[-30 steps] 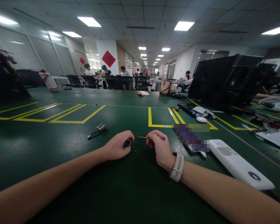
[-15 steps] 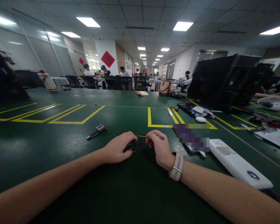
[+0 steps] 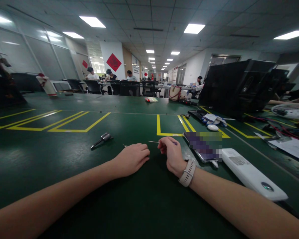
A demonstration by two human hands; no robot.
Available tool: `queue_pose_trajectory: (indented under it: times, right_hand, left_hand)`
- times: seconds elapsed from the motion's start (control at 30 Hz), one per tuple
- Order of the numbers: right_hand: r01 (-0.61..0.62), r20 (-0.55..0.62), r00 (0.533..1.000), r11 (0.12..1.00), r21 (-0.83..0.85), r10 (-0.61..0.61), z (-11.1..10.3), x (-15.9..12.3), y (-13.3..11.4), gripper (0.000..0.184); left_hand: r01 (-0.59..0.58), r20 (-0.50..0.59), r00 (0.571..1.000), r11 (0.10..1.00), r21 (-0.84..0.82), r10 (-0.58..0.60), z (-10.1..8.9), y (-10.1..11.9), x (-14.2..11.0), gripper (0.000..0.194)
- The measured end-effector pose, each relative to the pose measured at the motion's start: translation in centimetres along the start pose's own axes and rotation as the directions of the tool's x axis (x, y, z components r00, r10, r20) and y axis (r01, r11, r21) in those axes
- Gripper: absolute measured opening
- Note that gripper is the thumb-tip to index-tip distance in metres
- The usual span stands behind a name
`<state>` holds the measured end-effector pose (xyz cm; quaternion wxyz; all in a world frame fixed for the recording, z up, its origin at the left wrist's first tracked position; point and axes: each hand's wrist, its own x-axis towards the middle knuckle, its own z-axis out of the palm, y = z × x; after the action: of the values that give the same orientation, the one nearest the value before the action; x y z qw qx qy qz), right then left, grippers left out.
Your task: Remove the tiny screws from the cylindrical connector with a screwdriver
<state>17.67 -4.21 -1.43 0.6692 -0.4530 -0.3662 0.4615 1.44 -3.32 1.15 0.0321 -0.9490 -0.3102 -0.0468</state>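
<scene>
My right hand (image 3: 172, 154), with a pale watch strap on the wrist, is closed around a thin screwdriver (image 3: 153, 142). Its purple handle shows behind the fingers, and the bare metal shaft points left toward my other hand. My left hand (image 3: 132, 160) rests low over the green table (image 3: 129, 202), back upward, fingers curled together. Whatever lies under those fingers is hidden; only a small metal tip (image 3: 125, 145) sticks out beyond the knuckles. Left of that hand lies a metal chuck-like tool (image 3: 102, 140) with a narrow shaft.
On the right are a phone-like device (image 3: 201, 146), partly pixelated, a long white device (image 3: 254, 174), a small white oval case (image 3: 212, 127) and gloves (image 3: 214, 120). A large black case (image 3: 236, 86) stands behind. Yellow tape (image 3: 67, 130) marks the table. Several people sit farther back.
My left hand has rolled over and its fingers have come together, covering the small dark part seen before. The screwdriver tip has drawn up slightly, a little apart from the left fingers.
</scene>
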Motion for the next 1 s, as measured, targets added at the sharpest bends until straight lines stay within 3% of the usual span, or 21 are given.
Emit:
queue_pose_trajectory:
  times: [0.2,0.4,0.53,0.67,0.8,1.0]
  right_hand:
    - [-0.016,0.018,1.0,1.0,-0.013,0.016,0.0,-0.2,0.0,0.011]
    - [-0.034,0.074,0.997,0.999,-0.032,0.036,-0.4,-0.2,0.2,0.01]
    - [-0.027,0.082,0.996,0.998,-0.05,0.031,-0.4,0.0,0.5,0.01]
    - [-0.012,0.105,0.994,0.996,-0.083,0.02,-0.3,-0.2,0.5,0.01]
    - [0.01,0.156,0.988,0.992,-0.125,0.01,-0.1,-0.7,0.0,0.012]
    - [0.126,0.243,0.967,0.969,-0.213,-0.072,0.5,-0.7,-1.8,0.013]
  left_hand:
    - [0.053,-0.02,0.998,0.999,0.009,-0.053,0.5,-0.1,-0.9,0.018]
    - [0.074,-0.004,0.997,0.997,-0.026,-0.075,0.3,-1.0,-4.4,0.016]
    - [0.101,-0.052,0.993,0.994,-0.042,-0.104,0.4,-2.8,-7.7,0.021]
    - [0.211,-0.081,0.974,0.977,0.003,-0.21,0.4,-5.4,-10.1,0.025]
    - [0.363,-0.142,0.925,0.93,0.052,-0.353,0.5,-8.0,-11.2,0.031]
    - [0.408,-0.168,0.905,0.91,0.078,-0.392,0.9,-9.8,-11.4,0.036]
